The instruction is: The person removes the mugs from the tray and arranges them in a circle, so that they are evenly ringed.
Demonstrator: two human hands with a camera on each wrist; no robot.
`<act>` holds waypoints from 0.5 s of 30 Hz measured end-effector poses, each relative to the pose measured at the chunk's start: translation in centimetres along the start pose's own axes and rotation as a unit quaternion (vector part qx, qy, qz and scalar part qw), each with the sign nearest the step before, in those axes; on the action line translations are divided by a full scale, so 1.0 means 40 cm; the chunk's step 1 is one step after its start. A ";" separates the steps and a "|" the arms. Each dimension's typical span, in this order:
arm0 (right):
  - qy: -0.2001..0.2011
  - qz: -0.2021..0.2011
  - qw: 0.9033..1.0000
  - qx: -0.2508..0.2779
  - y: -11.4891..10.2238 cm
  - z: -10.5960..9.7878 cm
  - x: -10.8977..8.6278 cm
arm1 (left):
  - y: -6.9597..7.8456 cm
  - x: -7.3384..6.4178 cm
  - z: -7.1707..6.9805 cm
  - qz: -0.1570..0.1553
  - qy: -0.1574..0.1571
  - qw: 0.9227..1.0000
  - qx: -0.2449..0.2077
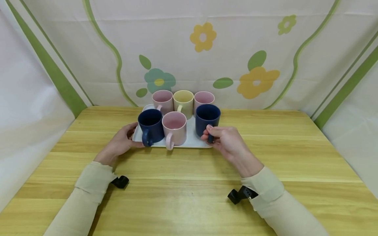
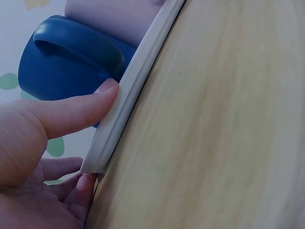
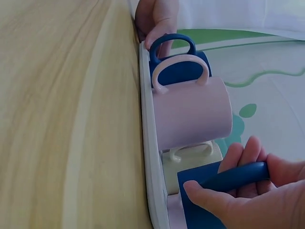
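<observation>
A white rectangular tray (image 1: 193, 139) bears several mugs. My left hand (image 1: 120, 141) grips its front left corner; in the left wrist view the thumb (image 2: 81, 110) presses along the rim, other fingers reaching the corner from below. My right hand (image 1: 230, 144) holds the handle of a dark blue mug (image 1: 202, 123) at the tray's right end. Whether that mug's base touches the tray, I cannot tell. Another dark blue mug (image 1: 155, 130) stands by my left hand, beside a pink mug (image 1: 178, 133). Behind are a pink mug (image 1: 166, 104), a yellow mug (image 1: 187, 109) and another pink mug (image 1: 203, 97).
The wooden table (image 1: 177, 193) extends in front of the tray and to both sides. A white curtain (image 1: 183, 65) with printed flowers hangs just behind the back row of mugs. Small black devices, one (image 1: 121, 182) on the left and one (image 1: 240, 195) on the right, sit at the wrists.
</observation>
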State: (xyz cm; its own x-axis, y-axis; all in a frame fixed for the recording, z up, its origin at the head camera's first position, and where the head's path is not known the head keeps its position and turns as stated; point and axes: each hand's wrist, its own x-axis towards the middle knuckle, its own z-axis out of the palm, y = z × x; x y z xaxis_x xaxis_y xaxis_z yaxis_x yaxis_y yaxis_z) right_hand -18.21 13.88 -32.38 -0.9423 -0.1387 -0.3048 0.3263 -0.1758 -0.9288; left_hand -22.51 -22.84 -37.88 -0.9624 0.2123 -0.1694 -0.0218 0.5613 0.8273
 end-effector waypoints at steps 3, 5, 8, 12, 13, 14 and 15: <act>0.010 0.002 1.000 0.014 -0.009 -0.008 -0.001 | -0.001 0.000 0.001 0.001 -0.002 1.000 -0.001; 0.016 0.002 1.000 0.022 -0.014 -0.014 -0.001 | -0.001 0.000 0.001 0.001 -0.001 1.000 -0.002; 0.022 -0.005 1.000 0.022 -0.021 -0.023 0.000 | 0.000 -0.002 0.001 0.003 -0.002 1.000 -0.003; 0.028 -0.017 0.999 0.013 -0.029 -0.033 0.003 | 0.000 -0.006 -0.002 0.000 -0.003 1.000 -0.007; 0.030 -0.020 0.999 0.012 -0.031 -0.036 0.004 | 0.000 -0.007 -0.003 0.000 -0.003 1.000 -0.007; 0.032 -0.024 0.999 0.009 -0.033 -0.038 0.004 | -0.001 -0.007 -0.004 -0.001 -0.002 1.000 -0.007; 0.034 -0.028 0.999 0.008 -0.035 -0.041 0.005 | -0.002 -0.007 -0.005 -0.001 -0.002 1.000 -0.007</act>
State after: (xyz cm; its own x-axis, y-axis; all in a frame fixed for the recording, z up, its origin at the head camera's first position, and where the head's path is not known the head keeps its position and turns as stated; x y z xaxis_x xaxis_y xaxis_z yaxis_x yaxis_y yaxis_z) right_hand -18.98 15.68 -31.49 -0.9616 -0.0615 -0.2676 0.2745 -0.1966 -0.9413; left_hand -22.27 -23.09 -37.79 -0.9612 0.2153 -0.1726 -0.0267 0.5501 0.8347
